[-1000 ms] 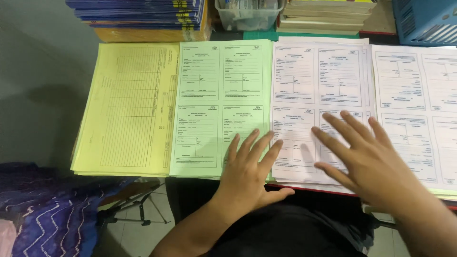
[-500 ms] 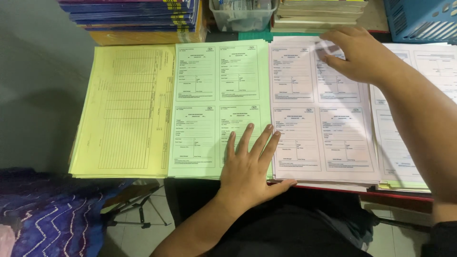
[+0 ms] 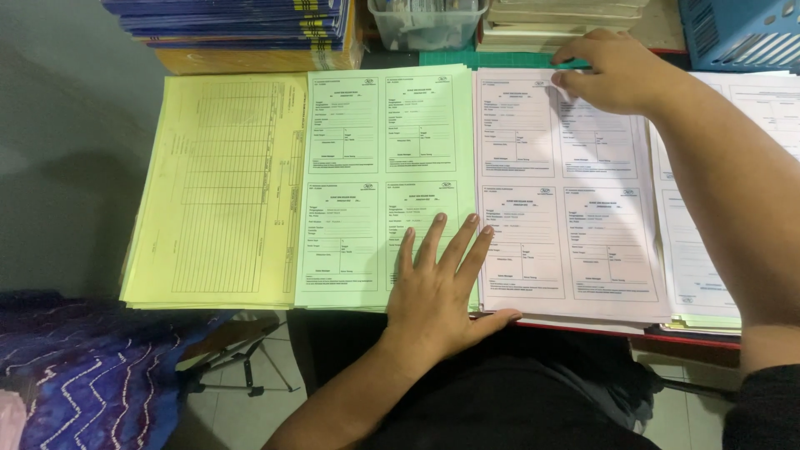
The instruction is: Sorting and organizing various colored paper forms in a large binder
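Shift since earlier: right hand (image 3: pixel 612 71) has crept slightly up the pink forms (image 3: pixel 567 192); I see its fingers pinching their top edge.
Left hand (image 3: pixel 437 283): flat, fingers spread wide, pressing green forms (image 3: pixel 375 167).
Yellow sheets (image 3: pixel 225 183): leftmost stack.
Blue folders (image 3: pixel 242 17): stacked behind.

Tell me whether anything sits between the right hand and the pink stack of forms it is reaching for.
Nothing visible does. The right hand already rests on the far edge of the pink stack of forms, fingers curled at its top edge. The left hand lies flat on the green stack of forms, clear of it.
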